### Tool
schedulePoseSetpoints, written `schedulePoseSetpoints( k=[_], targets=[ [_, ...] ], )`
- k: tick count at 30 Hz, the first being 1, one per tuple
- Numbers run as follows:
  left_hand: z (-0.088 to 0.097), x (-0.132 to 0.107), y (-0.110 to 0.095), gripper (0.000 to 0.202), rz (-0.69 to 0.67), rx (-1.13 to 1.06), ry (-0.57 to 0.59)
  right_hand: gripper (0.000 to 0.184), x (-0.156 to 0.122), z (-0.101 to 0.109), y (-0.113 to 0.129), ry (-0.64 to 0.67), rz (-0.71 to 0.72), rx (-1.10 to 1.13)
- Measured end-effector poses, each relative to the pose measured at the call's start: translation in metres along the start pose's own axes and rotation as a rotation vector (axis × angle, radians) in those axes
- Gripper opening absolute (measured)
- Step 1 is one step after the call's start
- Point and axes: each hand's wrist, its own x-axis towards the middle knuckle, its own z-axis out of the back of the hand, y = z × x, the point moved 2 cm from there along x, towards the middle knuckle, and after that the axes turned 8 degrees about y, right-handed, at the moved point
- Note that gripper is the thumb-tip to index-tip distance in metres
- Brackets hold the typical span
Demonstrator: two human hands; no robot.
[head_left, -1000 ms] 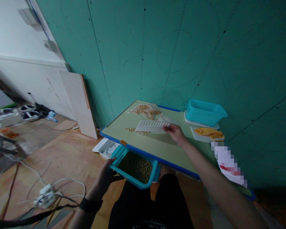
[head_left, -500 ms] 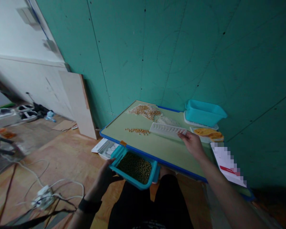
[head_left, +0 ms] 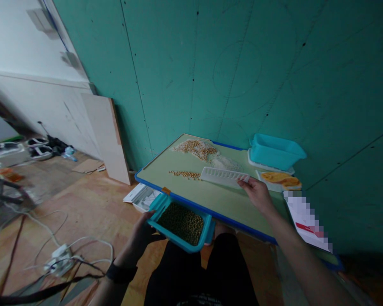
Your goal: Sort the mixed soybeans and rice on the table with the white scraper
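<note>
My left hand grips the left rim of a blue plastic tub at the table's front edge. Inside the tub lie many dried beans, darker on the left and paler on the right. My right hand pinches the right end of a long white plastic strip with a row of slots, held tilted on the tabletop. Against the strip's left end lies a small line of pale beans. Farther back is a heap of beans mixed with white grains, with white grains spread to its right.
A second blue tub stands on a white lid at the back right, near a folded yellow cloth. A white and red booklet lies at the right edge. The green wall rises behind. Cables and a power strip lie on the floor.
The whole view has shifted slightly. The white strip may have tilted a little; otherwise both hands, the tub and the beans stand almost the same.
</note>
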Motion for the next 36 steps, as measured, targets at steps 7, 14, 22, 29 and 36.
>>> schedulePoseSetpoints(
  k=[7,14,22,29,36],
  targets=[
    [-0.001,0.000,-0.001,0.044,0.001,0.004,0.000,0.053,0.000,-0.009,-0.001,0.005,-0.017,0.053],
    [-0.001,0.002,-0.003,0.048,0.021,0.010,-0.037,0.056,0.004,-0.019,0.001,-0.006,-0.037,0.094],
    [0.004,0.005,0.002,0.052,0.010,0.004,-0.022,0.056,0.011,-0.018,0.000,-0.001,-0.039,0.117],
    [0.004,0.005,0.002,0.048,0.005,0.004,-0.033,0.051,0.009,-0.026,-0.004,0.042,-0.028,0.138],
    [0.005,0.004,0.006,0.047,-0.052,0.020,-0.011,0.051,0.031,-0.028,-0.004,0.056,-0.018,0.196]
  ],
)
